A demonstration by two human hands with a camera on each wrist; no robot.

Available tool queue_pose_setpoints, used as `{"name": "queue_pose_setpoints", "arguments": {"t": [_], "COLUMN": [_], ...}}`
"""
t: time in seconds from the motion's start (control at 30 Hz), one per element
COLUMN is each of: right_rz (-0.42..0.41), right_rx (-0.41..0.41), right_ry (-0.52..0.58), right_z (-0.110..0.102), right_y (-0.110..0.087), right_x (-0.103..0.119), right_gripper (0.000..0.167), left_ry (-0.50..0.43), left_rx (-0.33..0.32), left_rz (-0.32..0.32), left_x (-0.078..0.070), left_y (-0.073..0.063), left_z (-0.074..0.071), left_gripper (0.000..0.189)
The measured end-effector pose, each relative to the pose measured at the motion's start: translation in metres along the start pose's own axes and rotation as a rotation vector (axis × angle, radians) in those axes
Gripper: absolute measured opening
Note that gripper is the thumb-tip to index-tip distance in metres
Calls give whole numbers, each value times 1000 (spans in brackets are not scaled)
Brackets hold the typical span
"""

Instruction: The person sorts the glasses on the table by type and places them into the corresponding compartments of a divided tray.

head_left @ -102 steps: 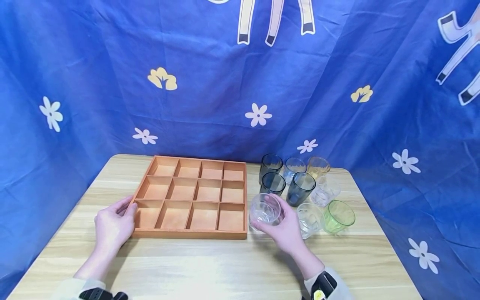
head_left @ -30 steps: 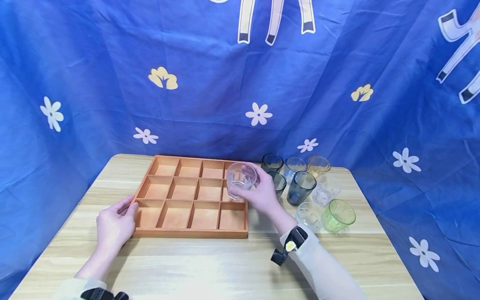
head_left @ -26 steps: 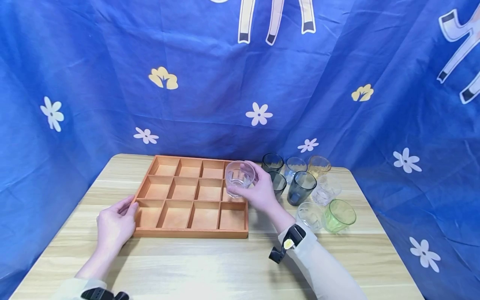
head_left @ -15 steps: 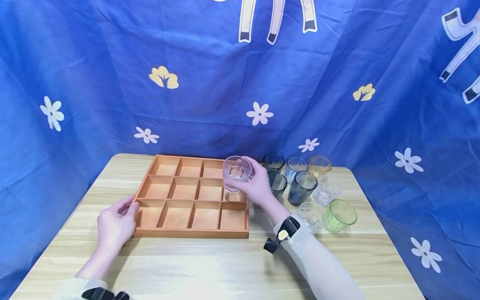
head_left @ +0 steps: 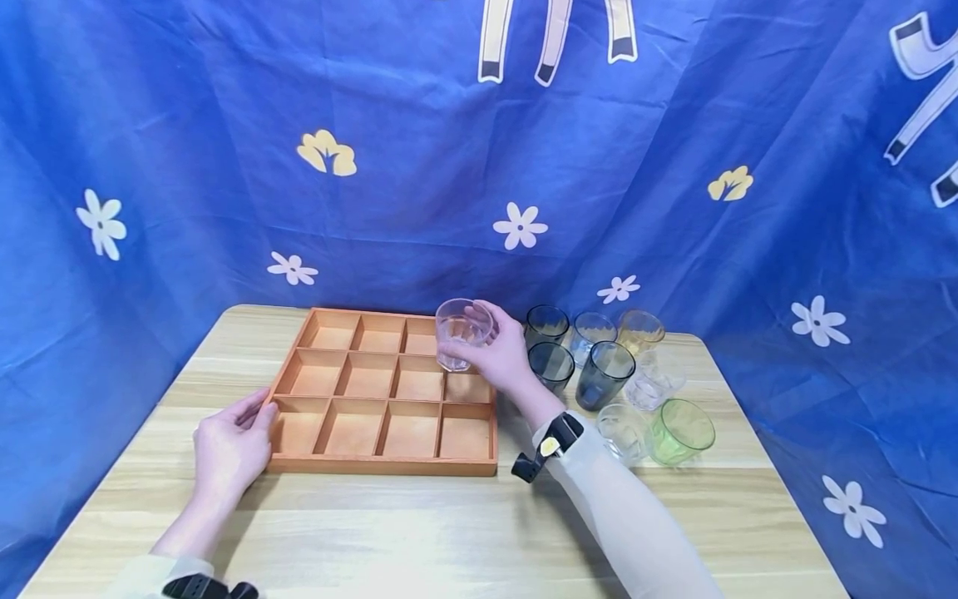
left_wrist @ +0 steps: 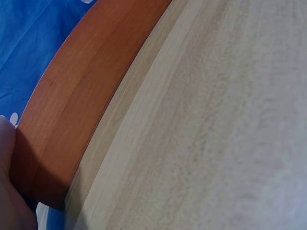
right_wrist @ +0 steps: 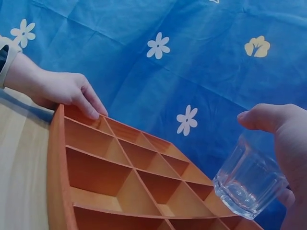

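Observation:
A clear glass tumbler [head_left: 460, 331] hangs upright over the back right compartments of a wooden divided tray [head_left: 382, 467]. My right hand [head_left: 500, 353] grips it from the right, thumb on the near side and fingers behind. In the right wrist view, the tumbler [right_wrist: 249, 184] is above the tray, its base close to the dividers. At the tray's left edge, my left hand [head_left: 232, 445] holds the front left part of the wall, fingertips over the rim. The left wrist view shows the tray's outer wall [left_wrist: 81, 96] with only part of that hand.
Right of the tray stand several glasses: dark grey ones [head_left: 604, 376], a blue one [head_left: 593, 334], an amber one [head_left: 640, 331], clear ones [head_left: 621, 433] and a green one [head_left: 679, 433]. A blue patterned curtain [head_left: 404, 166] hangs behind the table [head_left: 359, 532].
My right hand has lifted the clear tumbler from the table beside the tray and carried it left and back over the tray. My left hand stays at the tray's edge.

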State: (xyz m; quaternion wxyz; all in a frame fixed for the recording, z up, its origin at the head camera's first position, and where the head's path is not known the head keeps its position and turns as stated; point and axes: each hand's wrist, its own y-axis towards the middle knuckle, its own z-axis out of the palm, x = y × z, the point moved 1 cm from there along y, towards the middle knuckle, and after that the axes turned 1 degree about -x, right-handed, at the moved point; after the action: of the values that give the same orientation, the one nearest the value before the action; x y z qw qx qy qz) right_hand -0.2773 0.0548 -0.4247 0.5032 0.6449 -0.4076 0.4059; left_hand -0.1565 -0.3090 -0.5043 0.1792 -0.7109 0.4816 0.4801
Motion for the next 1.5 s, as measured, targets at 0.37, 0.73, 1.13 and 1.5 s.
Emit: {"name": "queue_pose_setpoints", "arguments": {"t": [0.37, 0.73, 1.13, 1.5], "right_rz": [-34, -31, -18, -12], "right_rx": [8, 30, 25, -6], "right_ry": [-32, -49, 2, 55], "right_z": [11, 22, 44, 61], "right_y": [26, 45, 53, 62], "right_x": [-6, -2, -7, -13], "right_gripper": [87, 84, 86, 84], "left_ry": [11, 11, 32, 7], "left_rx": [1, -1, 1, 4], "left_rz": [2, -3, -5, 3], "left_x": [2, 3, 2, -2], "left_y": [-1, 0, 0, -1], "left_z": [-2, -3, -3, -3], "left_gripper": [34, 34, 34, 34]}}
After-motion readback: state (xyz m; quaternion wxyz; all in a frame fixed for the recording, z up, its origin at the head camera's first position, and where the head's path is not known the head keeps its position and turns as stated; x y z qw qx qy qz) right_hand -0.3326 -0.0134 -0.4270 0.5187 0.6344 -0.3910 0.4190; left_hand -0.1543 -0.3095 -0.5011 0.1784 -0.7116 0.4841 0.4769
